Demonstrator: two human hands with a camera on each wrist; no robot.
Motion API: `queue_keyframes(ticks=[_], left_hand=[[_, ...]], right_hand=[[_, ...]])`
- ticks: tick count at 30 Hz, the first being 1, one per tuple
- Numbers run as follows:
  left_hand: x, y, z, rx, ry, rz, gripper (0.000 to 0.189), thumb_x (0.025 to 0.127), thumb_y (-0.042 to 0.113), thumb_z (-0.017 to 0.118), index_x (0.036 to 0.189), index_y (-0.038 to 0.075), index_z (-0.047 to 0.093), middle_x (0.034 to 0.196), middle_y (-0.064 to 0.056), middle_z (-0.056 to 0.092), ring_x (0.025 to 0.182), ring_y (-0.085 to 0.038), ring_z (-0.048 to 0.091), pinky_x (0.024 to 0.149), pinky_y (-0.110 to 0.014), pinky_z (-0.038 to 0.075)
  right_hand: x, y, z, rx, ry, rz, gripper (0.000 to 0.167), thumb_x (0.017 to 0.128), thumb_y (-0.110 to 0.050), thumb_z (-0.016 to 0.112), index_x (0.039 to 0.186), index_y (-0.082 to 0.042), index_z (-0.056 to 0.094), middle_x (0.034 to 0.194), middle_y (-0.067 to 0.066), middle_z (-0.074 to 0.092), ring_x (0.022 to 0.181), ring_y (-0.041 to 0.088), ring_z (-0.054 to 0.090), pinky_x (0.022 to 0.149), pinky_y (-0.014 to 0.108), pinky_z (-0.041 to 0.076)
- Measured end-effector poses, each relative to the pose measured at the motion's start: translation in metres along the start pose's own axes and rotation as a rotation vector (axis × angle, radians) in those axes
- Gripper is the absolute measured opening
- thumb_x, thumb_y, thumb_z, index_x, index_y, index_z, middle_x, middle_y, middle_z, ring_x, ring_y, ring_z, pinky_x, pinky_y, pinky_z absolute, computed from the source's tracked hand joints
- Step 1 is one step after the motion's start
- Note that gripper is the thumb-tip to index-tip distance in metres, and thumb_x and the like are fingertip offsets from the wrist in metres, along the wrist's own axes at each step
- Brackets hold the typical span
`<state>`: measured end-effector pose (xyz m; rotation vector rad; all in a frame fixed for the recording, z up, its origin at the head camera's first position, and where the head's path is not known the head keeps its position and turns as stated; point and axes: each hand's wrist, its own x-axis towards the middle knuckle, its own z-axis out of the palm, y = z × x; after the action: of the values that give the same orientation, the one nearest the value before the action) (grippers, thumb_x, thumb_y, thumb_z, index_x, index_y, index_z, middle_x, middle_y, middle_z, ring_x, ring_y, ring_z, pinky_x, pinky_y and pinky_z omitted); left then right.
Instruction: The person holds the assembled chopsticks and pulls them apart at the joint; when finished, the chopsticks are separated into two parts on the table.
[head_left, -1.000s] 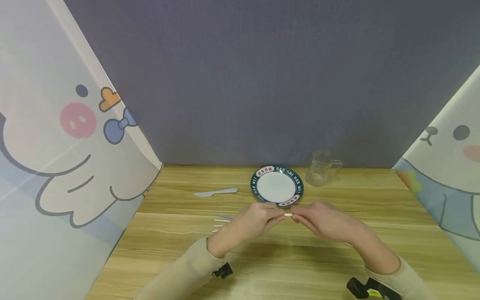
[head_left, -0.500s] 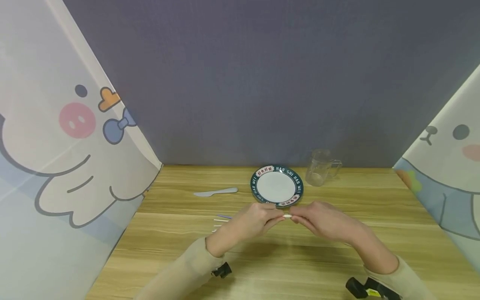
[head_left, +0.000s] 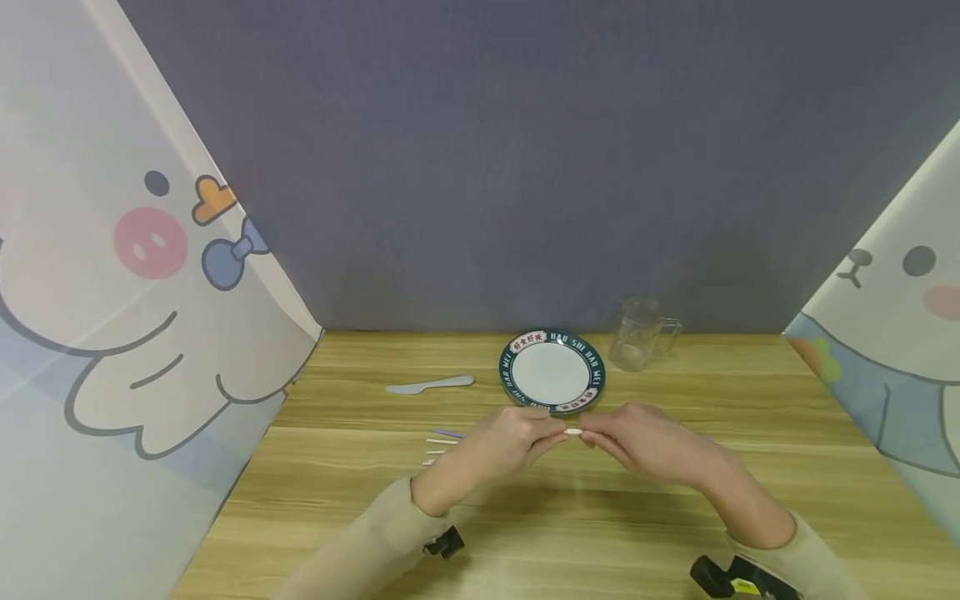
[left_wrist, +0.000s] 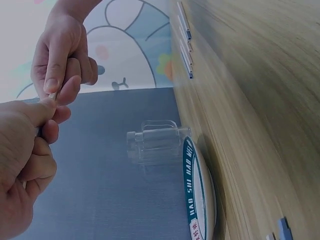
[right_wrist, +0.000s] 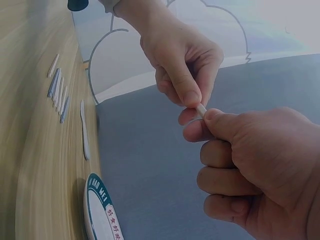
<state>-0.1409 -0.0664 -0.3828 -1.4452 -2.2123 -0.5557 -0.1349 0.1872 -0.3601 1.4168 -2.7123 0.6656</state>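
Note:
Both hands meet just in front of a white plate (head_left: pixel 551 374) with a dark green lettered rim. Between them is a thin white stick (head_left: pixel 573 432), of which only a short piece shows. My left hand (head_left: pixel 517 437) pinches one end between thumb and fingers. From the other side, my right hand (head_left: pixel 637 442) pinches the stick as well, its remaining fingers curled, as the right wrist view shows. The fingertips nearly touch there, and the stick (right_wrist: pixel 201 110) slants across the narrow gap. Fingers hide the rest of it.
Several thin white and blue sticks (right_wrist: pixel 59 90) lie on the wooden table left of the hands, partly behind the left forearm. More sticks (left_wrist: pixel 185 42) lie on the right side. A pale knife (head_left: pixel 431 385) is left of the plate; a clear handled cup (head_left: pixel 636 337) stands right of it.

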Motion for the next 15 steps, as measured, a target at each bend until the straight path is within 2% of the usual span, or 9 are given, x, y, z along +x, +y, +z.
queue_keyframes(ticks=[6, 13, 15], left_hand=[[0.0002, -0.0001, 0.0000, -0.016, 0.004, -0.016, 0.008, 0.099, 0.011, 0.074, 0.095, 0.007, 0.080, 0.076, 0.001, 0.069, 0.065, -0.003, 0.067, 0.066, -0.006, 0.053], [-0.0009, 0.0006, 0.0015, -0.003, -0.007, -0.001, 0.007, 0.099, 0.011, 0.075, 0.100, 0.007, 0.080, 0.077, 0.002, 0.068, 0.064, -0.002, 0.063, 0.066, -0.005, 0.051], [-0.0009, 0.0005, 0.0020, 0.008, -0.003, 0.001, 0.006, 0.098, 0.011, 0.076, 0.099, 0.007, 0.080, 0.076, 0.002, 0.066, 0.063, -0.002, 0.060, 0.065, -0.005, 0.050]], right_hand=[[-0.0006, -0.0009, -0.0005, -0.005, -0.004, 0.025, 0.021, 0.111, -0.018, 0.055, 0.093, -0.026, 0.060, 0.072, -0.021, 0.045, 0.058, -0.010, 0.031, 0.056, 0.016, 0.038], [-0.0019, -0.0012, -0.0004, -0.001, -0.004, 0.005, 0.026, 0.110, -0.017, 0.058, 0.086, -0.026, 0.050, 0.069, -0.020, 0.027, 0.059, -0.009, 0.023, 0.053, 0.015, 0.028], [-0.0018, -0.0012, -0.0012, -0.001, -0.005, 0.003, 0.026, 0.110, -0.017, 0.058, 0.087, -0.026, 0.050, 0.069, -0.021, 0.026, 0.059, -0.009, 0.023, 0.053, 0.015, 0.028]])
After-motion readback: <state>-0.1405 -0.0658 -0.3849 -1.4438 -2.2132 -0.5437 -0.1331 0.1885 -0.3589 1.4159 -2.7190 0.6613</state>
